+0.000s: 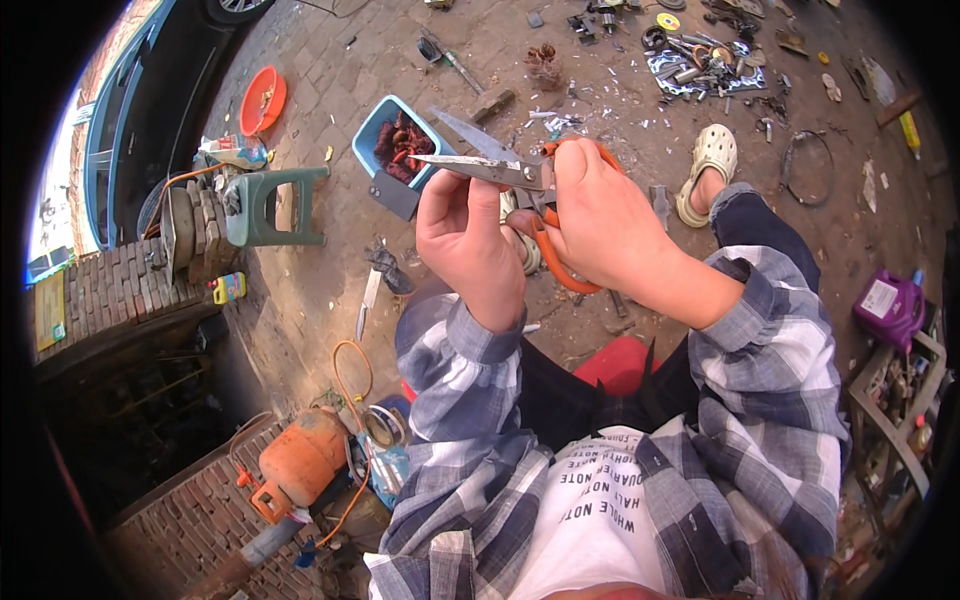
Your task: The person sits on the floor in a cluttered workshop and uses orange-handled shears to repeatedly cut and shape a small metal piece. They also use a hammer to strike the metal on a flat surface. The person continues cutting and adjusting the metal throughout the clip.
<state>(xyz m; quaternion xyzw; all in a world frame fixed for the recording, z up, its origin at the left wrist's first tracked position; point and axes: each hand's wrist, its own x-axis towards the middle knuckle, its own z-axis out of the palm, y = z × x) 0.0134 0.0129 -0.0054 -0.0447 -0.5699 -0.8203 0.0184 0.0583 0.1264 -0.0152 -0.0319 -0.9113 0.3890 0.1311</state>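
Note:
A pair of scissors (517,173) with orange handles is in front of me, its two metal blades spread apart. My right hand (610,215) is wrapped round the orange handles. The thumb and fingers of my left hand (468,235) are closed at the lower blade, with their tips against its underside. Whether anything small is pinched there too, I cannot tell. Just beyond the blades stands a light blue bin (365,150) holding dark red, clumped pieces (403,145). A grey block-like piece (394,196) is at its near side.
To the left are a green stool (277,207), an orange bowl (263,100) and a sunken pit (140,385). An orange gas cylinder (303,455) with a hose lies near its edge. A knife (368,303) rests on the paving. Metal parts (705,62) lie far right; a purple jug (888,308) stands right.

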